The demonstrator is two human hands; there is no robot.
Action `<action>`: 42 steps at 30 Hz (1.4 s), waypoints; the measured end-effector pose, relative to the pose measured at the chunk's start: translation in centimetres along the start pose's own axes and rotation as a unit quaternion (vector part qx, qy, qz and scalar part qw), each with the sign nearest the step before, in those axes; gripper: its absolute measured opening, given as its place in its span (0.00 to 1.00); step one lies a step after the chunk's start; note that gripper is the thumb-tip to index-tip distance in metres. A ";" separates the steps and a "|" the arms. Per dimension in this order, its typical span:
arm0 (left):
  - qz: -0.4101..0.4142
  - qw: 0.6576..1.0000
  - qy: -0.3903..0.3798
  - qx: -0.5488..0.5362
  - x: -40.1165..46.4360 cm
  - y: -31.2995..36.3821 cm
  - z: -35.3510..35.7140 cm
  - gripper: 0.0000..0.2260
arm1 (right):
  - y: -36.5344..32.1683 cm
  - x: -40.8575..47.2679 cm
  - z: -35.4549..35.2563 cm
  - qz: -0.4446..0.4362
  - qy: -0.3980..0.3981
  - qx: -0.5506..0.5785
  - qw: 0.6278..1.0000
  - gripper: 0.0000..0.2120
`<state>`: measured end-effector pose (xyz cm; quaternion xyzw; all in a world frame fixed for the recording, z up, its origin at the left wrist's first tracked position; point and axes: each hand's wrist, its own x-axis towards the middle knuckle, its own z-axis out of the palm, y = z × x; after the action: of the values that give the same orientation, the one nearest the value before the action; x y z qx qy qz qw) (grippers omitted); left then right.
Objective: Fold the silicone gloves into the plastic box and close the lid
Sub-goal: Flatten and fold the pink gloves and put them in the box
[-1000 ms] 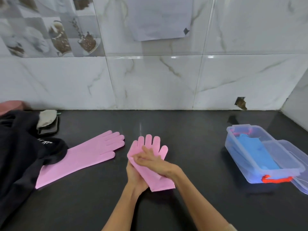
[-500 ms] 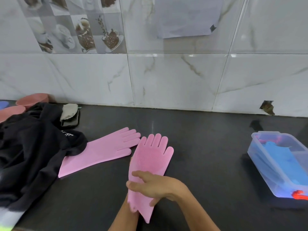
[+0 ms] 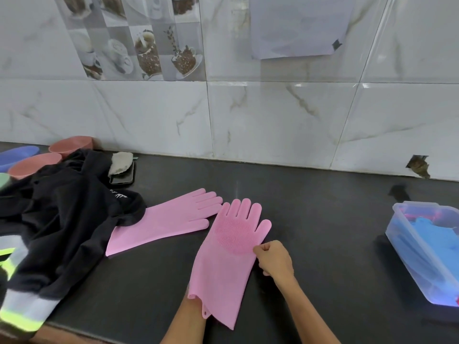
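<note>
A pink silicone glove lies flat on the dark counter, bristle patch up, fingers pointing to the wall. My right hand pinches its right edge just below the thumb. My left forearm runs under the glove's cuff at the bottom, and the hand itself is hidden beneath the glove. A second pink glove lies flat to the left, its cuff partly under a black garment. The clear plastic box stands at the right edge without its lid, with blue gloves inside.
A black garment with reflective stripes is heaped on the left. Behind it lie a phone under a grey cloth, two pink bowls and a blue one. The tiled wall closes the back.
The glove that both hands held folded now lies spread out flat, bristles up. My right hand has shifted to its right edge. The view has swung left, pushing the box to the edge.
</note>
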<state>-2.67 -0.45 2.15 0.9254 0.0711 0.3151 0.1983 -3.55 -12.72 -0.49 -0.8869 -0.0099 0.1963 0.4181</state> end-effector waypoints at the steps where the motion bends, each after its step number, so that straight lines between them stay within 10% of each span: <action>1: -0.088 0.981 -0.077 -0.157 0.5 -0.6 0.0 0.05 | -0.1 0.1 -0.1 -0.001 0.007 0.001 1.000 0.12; 6: -0.283 0.909 -0.117 -0.284 -3.6 -5.4 0.6 0.17 | -0.2 1.0 -0.8 0.008 0.005 0.018 1.000 0.10; 10: -0.458 0.688 -0.154 -0.541 -5.8 -9.5 -1.8 0.14 | 0.1 2.2 -1.4 0.004 -0.029 0.042 0.999 0.06; 16: -0.423 0.827 -0.086 -0.361 -5.0 -7.6 -1.8 0.20 | 0.2 3.0 -1.2 -0.004 0.015 0.036 0.999 0.06; 20: -0.283 0.959 -0.009 -0.017 -5.4 -7.7 -2.1 0.18 | 0.2 3.1 -0.3 -0.049 0.117 -0.020 0.992 0.06; 27: -0.240 0.936 -0.151 0.209 -4.8 -10.5 -1.0 0.21 | -1.1 3.3 1.3 -0.110 0.167 -0.055 0.978 0.06; 32: -0.254 0.953 -0.032 0.162 -3.3 -10.8 -2.2 0.15 | -1.9 3.5 2.6 -0.159 0.123 0.025 0.979 0.07; 38: -0.214 0.960 0.135 0.118 0.8 -9.9 -7.2 0.14 | -5.7 3.3 4.6 -0.174 -0.128 0.205 0.955 0.02; 42: -0.148 0.972 0.148 0.108 2.5 -8.3 -9.7 0.14 | -8.5 2.7 6.2 -0.158 -0.292 0.220 0.917 0.19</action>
<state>-6.71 10.91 7.12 0.8635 0.2697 0.4061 0.1290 -2.00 -2.10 1.35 -0.6628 -0.2283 0.3749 0.6066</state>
